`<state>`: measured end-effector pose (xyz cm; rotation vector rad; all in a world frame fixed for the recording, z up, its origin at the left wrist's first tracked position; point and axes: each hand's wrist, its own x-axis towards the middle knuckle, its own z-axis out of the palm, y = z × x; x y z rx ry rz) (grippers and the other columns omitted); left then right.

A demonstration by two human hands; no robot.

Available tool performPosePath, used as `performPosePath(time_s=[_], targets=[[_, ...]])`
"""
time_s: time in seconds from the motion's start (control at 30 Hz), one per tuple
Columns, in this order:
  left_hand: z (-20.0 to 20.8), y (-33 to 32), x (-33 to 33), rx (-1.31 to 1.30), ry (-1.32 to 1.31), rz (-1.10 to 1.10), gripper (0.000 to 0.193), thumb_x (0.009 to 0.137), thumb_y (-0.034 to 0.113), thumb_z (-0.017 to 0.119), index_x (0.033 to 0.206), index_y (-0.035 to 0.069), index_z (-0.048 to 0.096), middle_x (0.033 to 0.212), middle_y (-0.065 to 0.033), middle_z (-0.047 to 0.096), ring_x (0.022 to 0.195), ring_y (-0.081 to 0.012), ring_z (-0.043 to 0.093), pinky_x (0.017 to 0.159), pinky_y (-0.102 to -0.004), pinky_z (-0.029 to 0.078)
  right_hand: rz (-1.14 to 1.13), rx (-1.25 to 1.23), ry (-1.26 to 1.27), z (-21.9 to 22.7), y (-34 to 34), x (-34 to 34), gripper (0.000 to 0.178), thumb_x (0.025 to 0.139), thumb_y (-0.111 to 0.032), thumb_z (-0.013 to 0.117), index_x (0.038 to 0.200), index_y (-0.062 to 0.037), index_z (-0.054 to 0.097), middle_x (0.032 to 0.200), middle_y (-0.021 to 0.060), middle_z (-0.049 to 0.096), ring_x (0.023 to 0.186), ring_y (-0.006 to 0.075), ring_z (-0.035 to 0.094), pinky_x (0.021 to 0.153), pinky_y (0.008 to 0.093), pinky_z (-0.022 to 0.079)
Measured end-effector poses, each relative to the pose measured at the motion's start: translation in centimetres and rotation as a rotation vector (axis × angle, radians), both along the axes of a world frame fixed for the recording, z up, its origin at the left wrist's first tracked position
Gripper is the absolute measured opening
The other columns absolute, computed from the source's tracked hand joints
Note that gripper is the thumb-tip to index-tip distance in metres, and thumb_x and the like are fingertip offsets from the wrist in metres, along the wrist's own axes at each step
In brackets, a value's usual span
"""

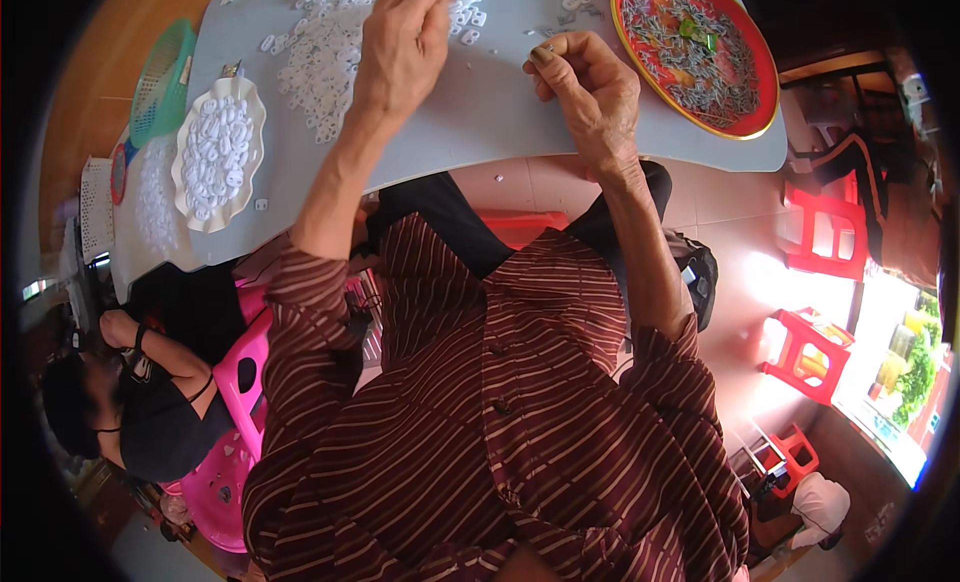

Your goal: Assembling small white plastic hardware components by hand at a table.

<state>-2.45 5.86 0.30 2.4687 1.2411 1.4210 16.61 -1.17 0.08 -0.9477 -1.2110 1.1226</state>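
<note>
My left hand (405, 52) is above a spread of small white plastic pieces (325, 67), its fingers curled together. Their tips are turned away at the upper edge, so anything in them is hidden. To the right, my right hand (592, 92) pinches thumb against forefinger over the grey table (480, 132); whatever sits in the pinch is too small to name. Close beside it is a round red tray (764, 102) with a gold rim, filled with thin grey metal pins or nails (700, 67). A few of these metal bits lie loose between hand and tray.
At left stands a white scalloped dish (258, 132) heaped with white pieces, with a green mesh basket (160, 82) farther left. Another person (165, 402) sits at lower left by a pink chair (245, 367). Red stools (825, 227) stand on the floor at right.
</note>
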Motion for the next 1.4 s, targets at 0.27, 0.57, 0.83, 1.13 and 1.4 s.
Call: performPosePath(time_s=[0.27, 0.57, 0.83, 1.13, 1.4], targets=[[0.1, 1.4, 0.4, 0.107, 0.336, -0.020, 0.017, 0.078, 0.000, 0.055, 0.093, 0.006, 0.062, 0.094, -0.0078, 0.057, 0.097, -0.0264, 0.050, 0.088, -0.0359, 0.038, -0.026, 0.033, -0.019, -0.6, 0.1, 0.0, 0.012, 0.085, -0.009, 0.062, 0.085, 0.0011, 0.057, 0.073, 0.0015, 0.060, 0.063, 0.0049, 0.051, 0.058, 0.0188, 0.043], [2.0, 1.3, -0.7, 0.112, 0.302, -0.114, 0.014, 0.080, 0.000, 0.055, 0.093, 0.004, 0.060, 0.087, -0.0097, 0.059, 0.092, -0.0281, 0.052, 0.082, -0.0365, 0.041, -0.040, 0.014, -0.029, -0.2, -0.1, 0.1, 0.013, 0.085, -0.010, 0.063, 0.088, 0.0023, 0.060, 0.073, -0.0006, 0.060, 0.065, 0.0038, 0.050, 0.060, 0.0179, 0.043], [1.9, -0.2, 1.0, -0.050, 0.497, -0.165, 0.017, 0.076, 0.004, 0.062, 0.093, 0.003, 0.058, 0.088, -0.0111, 0.052, 0.094, -0.0300, 0.047, 0.085, -0.0372, 0.039, -0.069, 0.026, -0.003, -0.5, -0.1, 0.0, 0.012, 0.084, -0.006, 0.063, 0.091, 0.0032, 0.062, 0.075, -0.0017, 0.060, 0.069, 0.0033, 0.051, 0.064, 0.0175, 0.043], [0.0, 0.3, 0.9, -0.065, 0.417, -0.147, 0.021, 0.075, 0.004, 0.063, 0.095, 0.003, 0.057, 0.091, -0.0110, 0.050, 0.097, -0.0296, 0.045, 0.087, -0.0378, 0.038, -0.068, 0.013, -0.024, -0.4, -0.1, 0.0, 0.011, 0.084, -0.007, 0.064, 0.088, 0.0026, 0.062, 0.071, -0.0025, 0.058, 0.066, 0.0026, 0.049, 0.060, 0.0172, 0.042], [0.8, 0.0, 1.9, -0.071, 0.436, -0.189, 0.022, 0.074, 0.001, 0.062, 0.094, 0.003, 0.056, 0.093, -0.0115, 0.050, 0.097, -0.0301, 0.044, 0.087, -0.0382, 0.038, -0.101, 0.034, -0.064, -0.5, -0.1, -0.2, 0.011, 0.083, -0.008, 0.065, 0.087, 0.0022, 0.062, 0.068, -0.0030, 0.056, 0.063, 0.0026, 0.047, 0.058, 0.0177, 0.041]])
